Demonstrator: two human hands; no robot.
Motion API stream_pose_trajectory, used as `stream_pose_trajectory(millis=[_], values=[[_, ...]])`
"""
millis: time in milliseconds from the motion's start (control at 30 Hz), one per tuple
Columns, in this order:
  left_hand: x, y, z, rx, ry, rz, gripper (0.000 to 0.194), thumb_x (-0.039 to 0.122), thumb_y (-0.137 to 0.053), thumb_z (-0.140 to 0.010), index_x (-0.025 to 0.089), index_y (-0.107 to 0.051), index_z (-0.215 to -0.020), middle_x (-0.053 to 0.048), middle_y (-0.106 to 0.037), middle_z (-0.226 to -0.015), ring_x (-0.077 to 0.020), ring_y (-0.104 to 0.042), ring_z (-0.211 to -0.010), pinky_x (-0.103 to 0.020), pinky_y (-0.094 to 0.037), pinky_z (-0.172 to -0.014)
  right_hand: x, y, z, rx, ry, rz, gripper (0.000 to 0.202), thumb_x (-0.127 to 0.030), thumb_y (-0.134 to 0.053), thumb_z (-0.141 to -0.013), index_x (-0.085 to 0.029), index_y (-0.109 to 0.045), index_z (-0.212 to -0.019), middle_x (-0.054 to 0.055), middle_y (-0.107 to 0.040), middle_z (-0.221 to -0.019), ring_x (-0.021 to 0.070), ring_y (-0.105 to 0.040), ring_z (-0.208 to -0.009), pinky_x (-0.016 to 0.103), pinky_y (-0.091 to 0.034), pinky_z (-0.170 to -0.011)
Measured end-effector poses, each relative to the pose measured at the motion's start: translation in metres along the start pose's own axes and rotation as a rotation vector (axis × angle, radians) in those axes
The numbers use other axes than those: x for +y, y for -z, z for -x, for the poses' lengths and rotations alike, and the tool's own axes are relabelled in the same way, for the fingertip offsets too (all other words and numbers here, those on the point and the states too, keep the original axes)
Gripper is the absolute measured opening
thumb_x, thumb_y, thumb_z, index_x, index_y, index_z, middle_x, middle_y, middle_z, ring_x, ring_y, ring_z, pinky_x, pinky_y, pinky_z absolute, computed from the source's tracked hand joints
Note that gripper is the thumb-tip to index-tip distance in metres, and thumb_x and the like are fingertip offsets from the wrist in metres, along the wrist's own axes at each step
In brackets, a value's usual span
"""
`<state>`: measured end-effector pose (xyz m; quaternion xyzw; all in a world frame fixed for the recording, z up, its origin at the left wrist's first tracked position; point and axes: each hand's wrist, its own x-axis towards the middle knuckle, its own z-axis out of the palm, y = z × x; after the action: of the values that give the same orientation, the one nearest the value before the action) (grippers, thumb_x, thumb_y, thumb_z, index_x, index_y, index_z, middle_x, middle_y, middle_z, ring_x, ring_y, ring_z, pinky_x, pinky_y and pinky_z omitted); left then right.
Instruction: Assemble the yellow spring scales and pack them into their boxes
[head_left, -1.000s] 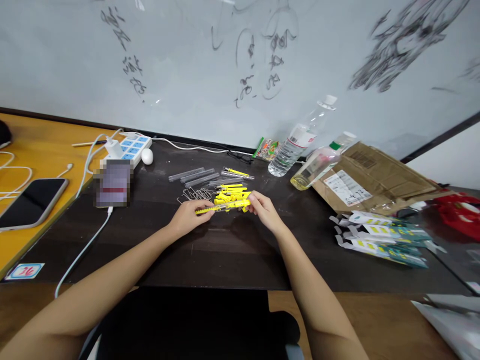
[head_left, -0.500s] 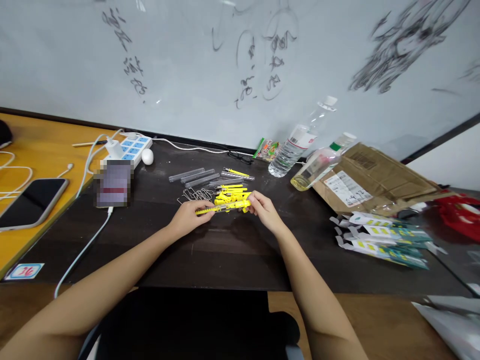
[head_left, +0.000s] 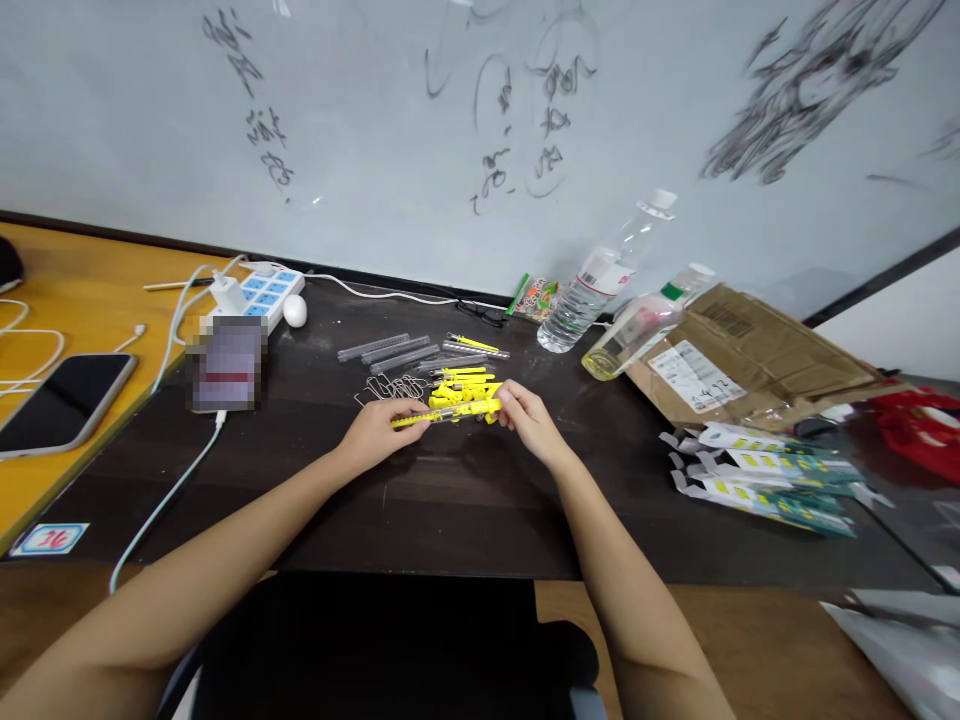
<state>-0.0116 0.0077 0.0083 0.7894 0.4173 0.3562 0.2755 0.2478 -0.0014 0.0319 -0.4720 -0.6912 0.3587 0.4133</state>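
so both hands have hold of one slim stick of yellow and clear plastic [head_left: 450, 413], which is up off the dark wood-look tabletop [head_left: 450, 510] and runs crosswise in front of the body. the left hand [head_left: 381, 435] pinches the left end between thumb and fingers, and the right hand [head_left: 531, 421] pinches the yellow right end, fingertips pressed in. my guess is a hand on each end stops something that thin from rolling or twisting, and it leaves the middle in plain sight. can't tell how hard either one squeezes tbh

just behind it there's a jumbled heap of small yellow plastic parts [head_left: 466, 377], partly hidden by the stick, with bent silvery wire pieces [head_left: 397, 388] beside it on the left and clear plastic tubes [head_left: 386, 348] lying farther back. seems like the small bits are bunched there for easy reach. bulkier stuff like the clear water bottle with a white cap [head_left: 589, 300] and the crumpled brown parcel [head_left: 739, 340] sits off to the right, probably so the arms get some room
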Motion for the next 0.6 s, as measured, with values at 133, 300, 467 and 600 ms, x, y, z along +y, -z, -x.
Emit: stream_pose_trajectory(millis=[133,300,467,600], values=[[-0.0007,-0.0004,0.0000,-0.001,-0.006,-0.006,0.025,0.036,-0.058,-0.081,0.021,-0.070,-0.096,-0.002,-0.073,-0.100,-0.0176,-0.068,-0.086,-0.028,-0.052,-0.080,-0.0028,0.0004,0.0009,-0.023,0.003,-0.086,0.031,-0.051,-0.052,-0.086,-0.021,-0.047,-0.081,-0.002,-0.052,-0.067,0.0106,-0.046,-0.056,0.023,-0.035,-0.051],[-0.0006,-0.0005,-0.0001,-0.006,-0.008,0.002,0.025,0.036,-0.058,-0.080,0.020,-0.070,-0.096,-0.002,-0.073,-0.100,-0.0177,-0.068,-0.089,-0.028,-0.051,-0.082,-0.0009,-0.0013,0.0005,-0.048,-0.013,-0.030,0.034,-0.051,-0.049,-0.088,-0.020,-0.046,-0.073,-0.001,-0.053,-0.065,0.0102,-0.045,-0.056,0.024,-0.036,-0.053],[-0.0016,-0.0005,0.0001,-0.003,-0.002,0.000,0.026,0.038,-0.057,-0.081,0.021,-0.070,-0.097,-0.002,-0.073,-0.099,-0.0172,-0.068,-0.085,-0.028,-0.052,-0.079,-0.0011,-0.0006,0.0009,-0.033,-0.010,-0.011,0.036,-0.053,-0.045,-0.089,-0.020,-0.047,-0.075,-0.001,-0.054,-0.065,0.0104,-0.045,-0.055,0.024,-0.036,-0.052],[-0.0017,-0.0007,0.0002,0.000,-0.008,0.002,0.026,0.038,-0.057,-0.081,0.021,-0.070,-0.096,-0.002,-0.073,-0.098,-0.0168,-0.068,-0.084,-0.027,-0.052,-0.078,-0.0032,0.0004,0.0016,-0.041,-0.008,-0.097,0.031,-0.051,-0.053,-0.085,-0.021,-0.046,-0.082,-0.002,-0.056,-0.067,0.0106,-0.046,-0.055,0.023,-0.035,-0.050]])
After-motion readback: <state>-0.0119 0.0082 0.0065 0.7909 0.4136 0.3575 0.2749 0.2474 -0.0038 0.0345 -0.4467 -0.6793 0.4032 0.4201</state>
